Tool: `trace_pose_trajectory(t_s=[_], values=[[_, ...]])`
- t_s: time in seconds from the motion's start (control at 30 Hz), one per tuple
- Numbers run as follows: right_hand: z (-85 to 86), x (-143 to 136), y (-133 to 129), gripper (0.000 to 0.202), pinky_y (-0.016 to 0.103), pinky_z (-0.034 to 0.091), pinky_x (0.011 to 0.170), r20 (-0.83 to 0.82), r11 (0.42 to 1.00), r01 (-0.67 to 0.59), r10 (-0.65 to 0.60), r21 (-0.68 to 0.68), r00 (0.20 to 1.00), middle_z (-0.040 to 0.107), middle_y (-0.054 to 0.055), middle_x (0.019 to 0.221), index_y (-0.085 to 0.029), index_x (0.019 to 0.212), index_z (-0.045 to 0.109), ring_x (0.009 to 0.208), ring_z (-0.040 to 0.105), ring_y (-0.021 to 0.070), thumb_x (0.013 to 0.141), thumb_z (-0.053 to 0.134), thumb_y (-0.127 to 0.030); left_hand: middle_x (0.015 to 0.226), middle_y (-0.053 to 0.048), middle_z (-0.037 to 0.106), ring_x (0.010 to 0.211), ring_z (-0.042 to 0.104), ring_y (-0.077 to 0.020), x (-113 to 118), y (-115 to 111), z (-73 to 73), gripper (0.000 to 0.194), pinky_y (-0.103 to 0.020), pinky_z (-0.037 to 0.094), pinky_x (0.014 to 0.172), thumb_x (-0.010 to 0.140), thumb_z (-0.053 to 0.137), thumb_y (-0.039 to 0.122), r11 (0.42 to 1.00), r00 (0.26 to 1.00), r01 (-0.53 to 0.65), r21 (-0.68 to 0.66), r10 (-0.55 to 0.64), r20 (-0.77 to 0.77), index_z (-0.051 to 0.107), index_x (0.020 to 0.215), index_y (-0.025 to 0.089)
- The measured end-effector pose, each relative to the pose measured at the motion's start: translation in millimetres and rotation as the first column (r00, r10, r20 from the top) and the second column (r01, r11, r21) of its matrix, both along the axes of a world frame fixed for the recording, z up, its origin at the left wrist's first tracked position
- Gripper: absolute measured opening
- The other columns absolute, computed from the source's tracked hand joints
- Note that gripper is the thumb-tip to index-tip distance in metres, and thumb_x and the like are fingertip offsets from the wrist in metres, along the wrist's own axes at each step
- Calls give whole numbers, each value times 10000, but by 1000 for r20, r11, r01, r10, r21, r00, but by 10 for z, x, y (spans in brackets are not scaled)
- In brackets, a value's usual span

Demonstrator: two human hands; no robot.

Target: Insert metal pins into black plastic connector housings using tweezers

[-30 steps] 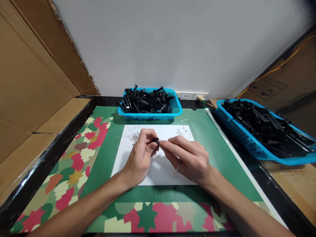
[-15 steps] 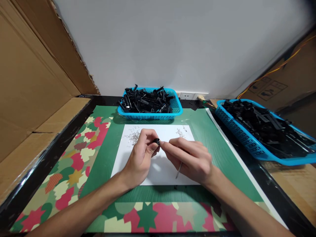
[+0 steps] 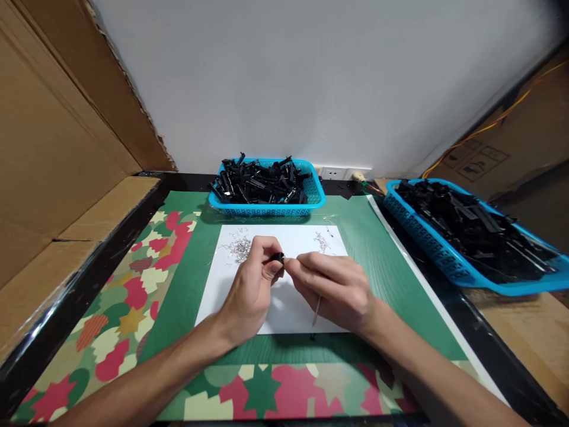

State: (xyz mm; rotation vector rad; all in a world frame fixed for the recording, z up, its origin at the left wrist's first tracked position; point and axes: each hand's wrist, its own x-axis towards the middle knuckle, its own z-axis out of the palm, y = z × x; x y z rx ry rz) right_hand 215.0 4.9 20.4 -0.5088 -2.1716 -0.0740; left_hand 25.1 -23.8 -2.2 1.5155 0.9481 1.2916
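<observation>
My left hand [image 3: 254, 284] pinches a small black plastic part [image 3: 278, 257] between thumb and bent fingers; most of the part is hidden in the grip. Against its right end press the fingertips of my right hand [image 3: 333, 290], closed together; whatever tiny piece may be between them is too small to make out. A thin metal rod-like tool [image 3: 316, 311] sticks out below the right palm, held by the curled fingers. Both hands are above a white sheet of paper [image 3: 284, 314]. On it lie a larger pile of small metal pieces [image 3: 240, 249] and a smaller pile [image 3: 321, 242].
A blue basket [image 3: 267, 209] of black plastic parts stands behind the paper. Another blue basket [image 3: 444, 261] with black parts is at the right. Cardboard [image 3: 57, 136] walls the left side. A power socket [image 3: 332, 173] sits on the wall. A green patterned mat [image 3: 178, 320] covers the table.
The view has shifted slightly. My right hand has tilted a little, and the metal tool stands a bit steeper. Both hands stay together at the black part.
</observation>
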Motion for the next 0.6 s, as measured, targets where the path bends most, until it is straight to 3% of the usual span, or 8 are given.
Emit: trace_pose_trajectory(t_s=[0.17,0.33,0.6], values=[[88,-45,-14,219,242,546,589,-131,994,62,-74,-92,989,746,38,879,-216,1147,728,720,699,133,978,674,-88,895,6,522,732,466,-137,15,26,7,100,-270,425,647,1124,457,352,997,998,-34,66,30,60,491,1112,258],[69,-8,2,291,224,497,555,-98,997,61,-65,-38,993,723,16,836,-247,1155,739,657,650,110,968,636,-50,863,10,543,704,486,-131,17,33,-4,72,-271,430,633,1122,467,320,984,997,-67,163,61,42,500,1118,256],[49,45,32,329,229,508,569,-74,996,18,-12,82,997,732,43,861,-206,1207,728,675,653,117,946,643,-23,880,9,550,693,487,-118,3,45,17,67,-268,431,632,1126,457,311,978,999,-44,205,43,8,490,1124,253]])
